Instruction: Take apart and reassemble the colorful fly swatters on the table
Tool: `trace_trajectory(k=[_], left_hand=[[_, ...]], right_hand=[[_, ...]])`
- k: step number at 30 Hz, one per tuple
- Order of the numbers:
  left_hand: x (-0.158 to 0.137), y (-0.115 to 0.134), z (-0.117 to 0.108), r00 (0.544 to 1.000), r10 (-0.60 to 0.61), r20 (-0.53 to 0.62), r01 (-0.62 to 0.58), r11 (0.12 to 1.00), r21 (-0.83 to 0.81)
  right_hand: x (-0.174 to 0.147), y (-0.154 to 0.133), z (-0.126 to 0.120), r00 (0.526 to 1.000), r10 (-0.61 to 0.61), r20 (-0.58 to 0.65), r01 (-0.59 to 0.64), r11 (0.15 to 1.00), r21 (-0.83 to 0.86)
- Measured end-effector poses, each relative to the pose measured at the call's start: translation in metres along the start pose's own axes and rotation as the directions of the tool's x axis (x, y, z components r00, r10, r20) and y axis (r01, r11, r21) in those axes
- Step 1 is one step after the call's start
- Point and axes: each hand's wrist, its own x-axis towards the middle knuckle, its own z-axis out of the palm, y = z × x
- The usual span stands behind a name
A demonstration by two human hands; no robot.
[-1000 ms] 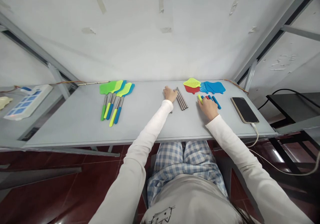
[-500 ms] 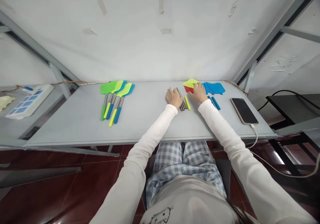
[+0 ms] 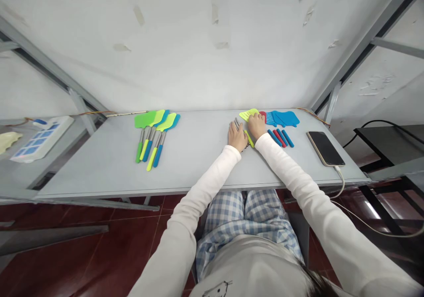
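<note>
My left hand [image 3: 237, 136] lies over a bundle of metal rods [image 3: 236, 122], fingers stretched out and partly covering them. Just right of it is a yellow-green handle [image 3: 249, 139], also partly hidden. My right hand [image 3: 257, 126] is closed on a yellow-green, perforated fly swatter head [image 3: 247, 113] by the table's back edge. A red head [image 3: 263, 115] shows behind that hand, beside overlapping blue heads [image 3: 287, 118]. Loose blue handles [image 3: 287, 138] and a red handle [image 3: 279, 138] lie side by side to the right of my right wrist.
Several fly swatters with rods and handles [image 3: 155, 140] lie fanned on the left of the grey table [image 3: 195, 155]. A phone [image 3: 325, 148] on a white cable lies at the right. The wall [image 3: 185, 67] rises behind; a power strip [image 3: 43, 138] sits far left.
My right hand has moved left with the yellow-green head, uncovering the red head and more handles. My left hand has shifted right and now covers more of the rods.
</note>
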Motion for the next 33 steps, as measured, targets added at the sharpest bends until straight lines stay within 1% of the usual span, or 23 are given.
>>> trace_trajectory(k=[3,7,10,13,19,22,25,26,28,30,33], left_hand=[[0.012,-0.01,0.002,0.994,0.099,0.036,-0.097,0.995,-0.032],[0.015,-0.024,-0.001,0.985,0.164,0.054,-0.161,0.985,-0.057],[0.014,-0.03,-0.004,0.981,0.189,0.032,-0.187,0.981,-0.051],[0.013,-0.032,-0.005,0.979,0.202,0.018,-0.201,0.979,-0.046],[0.012,-0.036,-0.008,0.968,0.252,-0.015,-0.253,0.968,-0.012],[0.011,-0.041,-0.01,0.963,0.27,-0.028,-0.27,0.963,0.004],[0.012,-0.049,-0.012,0.959,0.282,-0.021,-0.282,0.959,0.013],[0.013,-0.052,-0.013,0.958,0.286,-0.019,-0.285,0.958,0.015],[0.015,-0.057,-0.016,0.958,0.287,-0.022,-0.286,0.958,0.023],[0.016,-0.064,-0.02,0.961,0.274,-0.031,-0.273,0.962,0.023],[0.017,-0.072,-0.026,0.964,0.263,-0.024,-0.264,0.964,-0.026]], right_hand=[[-0.004,-0.001,-0.004,0.998,-0.061,0.02,0.06,0.997,0.045],[-0.01,0.006,-0.005,0.988,-0.152,0.028,0.148,0.981,0.125],[-0.014,0.014,-0.002,0.987,-0.156,0.027,0.149,0.974,0.172],[-0.015,0.021,0.001,0.986,-0.16,0.051,0.146,0.968,0.205],[0.003,0.027,0.0,0.967,-0.237,0.089,0.206,0.941,0.268],[0.004,0.023,-0.002,0.974,-0.224,0.048,0.206,0.948,0.244],[-0.011,0.013,-0.004,0.986,-0.162,-0.027,0.164,0.964,0.21],[-0.019,0.009,-0.005,0.987,-0.156,-0.025,0.158,0.967,0.201],[-0.037,0.006,-0.007,0.985,-0.173,0.025,0.166,0.969,0.185],[-0.053,0.012,-0.009,0.973,-0.214,0.082,0.196,0.963,0.185],[-0.07,0.036,-0.014,0.96,-0.26,0.106,0.237,0.953,0.188]])
